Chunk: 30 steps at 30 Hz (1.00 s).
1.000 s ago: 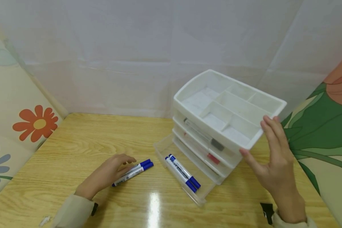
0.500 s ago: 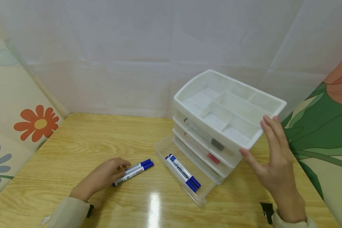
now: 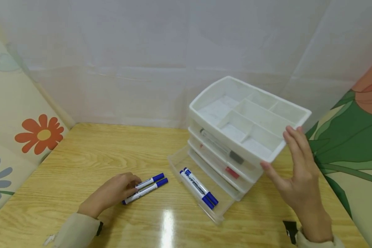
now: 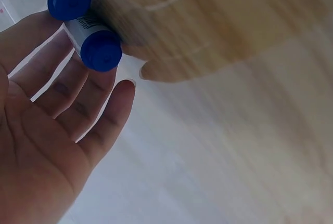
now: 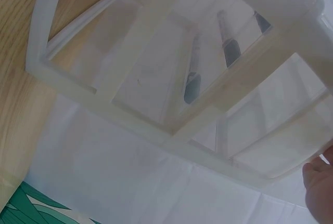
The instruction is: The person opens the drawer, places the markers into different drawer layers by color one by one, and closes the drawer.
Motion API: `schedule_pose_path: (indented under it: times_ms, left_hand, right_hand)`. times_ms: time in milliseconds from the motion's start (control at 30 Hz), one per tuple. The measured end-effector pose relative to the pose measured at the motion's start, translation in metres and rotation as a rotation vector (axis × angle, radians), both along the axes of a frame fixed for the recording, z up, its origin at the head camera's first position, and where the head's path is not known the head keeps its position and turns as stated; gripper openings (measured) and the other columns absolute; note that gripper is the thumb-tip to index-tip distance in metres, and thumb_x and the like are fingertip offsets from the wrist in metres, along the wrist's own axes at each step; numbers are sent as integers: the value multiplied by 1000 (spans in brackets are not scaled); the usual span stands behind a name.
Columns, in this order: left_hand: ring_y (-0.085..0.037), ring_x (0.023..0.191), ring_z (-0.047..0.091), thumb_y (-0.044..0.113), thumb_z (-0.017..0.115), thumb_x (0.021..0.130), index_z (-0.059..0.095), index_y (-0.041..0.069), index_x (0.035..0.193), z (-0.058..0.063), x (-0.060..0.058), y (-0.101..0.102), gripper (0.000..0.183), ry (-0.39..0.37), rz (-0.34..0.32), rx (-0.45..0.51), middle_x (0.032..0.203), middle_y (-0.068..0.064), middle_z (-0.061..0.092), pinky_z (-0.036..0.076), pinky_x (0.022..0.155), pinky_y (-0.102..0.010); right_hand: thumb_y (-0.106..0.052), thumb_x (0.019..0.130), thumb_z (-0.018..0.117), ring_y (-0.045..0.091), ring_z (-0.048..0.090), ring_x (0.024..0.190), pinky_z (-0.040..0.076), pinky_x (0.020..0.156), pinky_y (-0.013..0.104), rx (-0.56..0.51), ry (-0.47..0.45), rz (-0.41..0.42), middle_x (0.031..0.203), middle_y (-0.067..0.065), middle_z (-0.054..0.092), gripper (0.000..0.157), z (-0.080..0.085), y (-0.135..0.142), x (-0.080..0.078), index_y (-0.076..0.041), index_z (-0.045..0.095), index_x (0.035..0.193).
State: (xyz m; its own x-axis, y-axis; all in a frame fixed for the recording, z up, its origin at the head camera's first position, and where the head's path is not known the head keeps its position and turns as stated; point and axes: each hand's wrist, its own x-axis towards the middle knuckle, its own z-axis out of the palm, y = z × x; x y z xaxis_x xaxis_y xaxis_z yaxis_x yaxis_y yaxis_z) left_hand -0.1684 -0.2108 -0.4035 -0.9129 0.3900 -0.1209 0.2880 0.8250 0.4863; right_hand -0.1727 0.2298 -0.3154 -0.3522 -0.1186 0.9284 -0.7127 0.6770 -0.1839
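Note:
In the head view, my left hand (image 3: pixel 111 193) is at two blue-capped white markers lying on the table. Its thumb and fingertips pinch the farther marker (image 3: pixel 148 182); the nearer marker (image 3: pixel 145 192) lies just beside it. Blue marker ends (image 4: pixel 101 51) show by the fingers in the left wrist view. My right hand (image 3: pixel 300 175) rests with fairly straight fingers and thumb against the right corner of a white drawer organizer (image 3: pixel 201 112). Its bottom clear drawer (image 3: pixel 178 158) is pulled out, with two more blue markers (image 3: pixel 198 187) inside.
Through the upper drawer fronts show a black-capped marker (image 3: pixel 221 146) and a red-capped one (image 3: pixel 232 172). The organizer's top tray is divided into compartments. A pale sheet (image 3: pixel 127 62) hangs behind the wooden table (image 3: pixel 111 144), and flower-patterned panels (image 3: pixel 43 134) flank it.
My left hand drew back slightly, then its fingertips closed on the farther marker. A narrow gap has opened between the two table markers. The right hand and organizer have stayed put.

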Motion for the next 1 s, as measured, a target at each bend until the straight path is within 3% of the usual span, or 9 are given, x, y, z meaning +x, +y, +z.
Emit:
schedule_pose_path:
  times_ms: [367, 767, 1000]
  left_hand:
    - [-1, 75, 56, 14, 70, 92, 72, 7, 110, 1, 0, 2, 20, 11, 25, -20, 84, 9, 65, 51, 65, -25]
    - [-1, 79, 60, 20, 67, 94, 71, 7, 114, 3, -1, 0, 24, 50, -4, 16, 94, 4, 71, 52, 66, -23]
    - [0, 64, 50, 17, 66, 95, 71, 7, 115, 8, -2, 3, 23, 53, 3, 57, 94, 2, 70, 44, 55, -20]
  right_hand:
    - [-54, 92, 63, 43, 40, 141, 29, 123, 38, 3, 0, -9, 137, 32, 53, 80, 1, 0, 0, 16, 54, 129]
    - [-55, 92, 63, 43, 41, 140, 29, 123, 38, 3, -1, -15, 136, 33, 53, 80, 1, 0, 0, 16, 54, 129]
    - [-55, 92, 63, 43, 41, 140, 29, 123, 38, 5, -6, -17, 136, 32, 53, 81, 1, 0, 0, 16, 54, 130]
